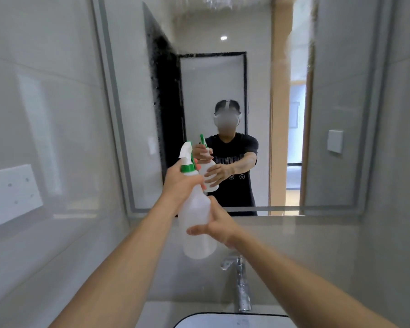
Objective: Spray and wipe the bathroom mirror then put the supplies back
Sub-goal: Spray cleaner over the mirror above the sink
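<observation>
I see the bottle (pixel 197 223) held up in front of the mirror (pixel 223 91), above the tap (pixel 240 285) and the sink (pixel 232 320). Its long axis runs nearly upright, leaning a little, base toward me and green-collared trigger head at the top. The white nozzle points up and away toward the glass. My left hand (pixel 179 185) grips the neck just under the collar, fingers curled round it. My right hand (pixel 217 227) clasps the lower body from the right side, thumb across the front. Spray droplets fleck the mirror's upper part.
</observation>
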### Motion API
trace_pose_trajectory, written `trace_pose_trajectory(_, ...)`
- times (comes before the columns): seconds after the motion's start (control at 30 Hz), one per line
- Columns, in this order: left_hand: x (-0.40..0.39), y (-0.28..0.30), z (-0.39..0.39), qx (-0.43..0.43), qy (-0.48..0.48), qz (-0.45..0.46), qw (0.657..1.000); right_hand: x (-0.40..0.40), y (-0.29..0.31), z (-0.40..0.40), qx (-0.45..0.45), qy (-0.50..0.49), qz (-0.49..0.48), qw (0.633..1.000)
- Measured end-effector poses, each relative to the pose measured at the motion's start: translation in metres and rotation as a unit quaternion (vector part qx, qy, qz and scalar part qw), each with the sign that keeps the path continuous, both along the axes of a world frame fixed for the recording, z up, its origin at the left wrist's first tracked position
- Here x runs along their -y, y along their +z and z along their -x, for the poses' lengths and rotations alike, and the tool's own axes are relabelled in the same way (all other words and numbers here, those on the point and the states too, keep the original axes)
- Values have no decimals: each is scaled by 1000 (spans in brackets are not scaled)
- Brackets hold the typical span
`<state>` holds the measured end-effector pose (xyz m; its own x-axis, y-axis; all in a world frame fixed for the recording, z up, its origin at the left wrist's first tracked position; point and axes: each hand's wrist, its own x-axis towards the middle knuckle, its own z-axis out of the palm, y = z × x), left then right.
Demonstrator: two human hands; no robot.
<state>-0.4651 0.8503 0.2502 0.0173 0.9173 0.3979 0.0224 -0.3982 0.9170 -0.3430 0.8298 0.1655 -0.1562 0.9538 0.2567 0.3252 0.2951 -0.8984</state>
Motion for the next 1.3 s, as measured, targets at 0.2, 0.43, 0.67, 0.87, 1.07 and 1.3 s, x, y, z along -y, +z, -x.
trace_pose_trajectory(0.2,0,-2,-43,4,-27,-11,1000,9,1,-40,4,-28,-8,1000)
trace_pose_trajectory(0.43,-5,-1,-85,-27,-109,-9,994,21,-6,-74,-37,-74,5,997)
trace_pose_trajectory(0.67,-2,1,-136,-9,-167,-28,986,35,-3,-119,-39,-117,12,992)
trace_pose_trajectory(0.87,7,-4,-182,-28,-161,-22,986,56,-7,-155,-44,-151,17,987)
trace_pose_trajectory(1.07,18,-9,-223,-29,-218,-11,975,77,-14,-188,-52,-182,29,982)
trace_pose_trajectory(1.3,31,-11,-258,-49,-261,-8,964,97,-16,-218,-58,-221,30,973)
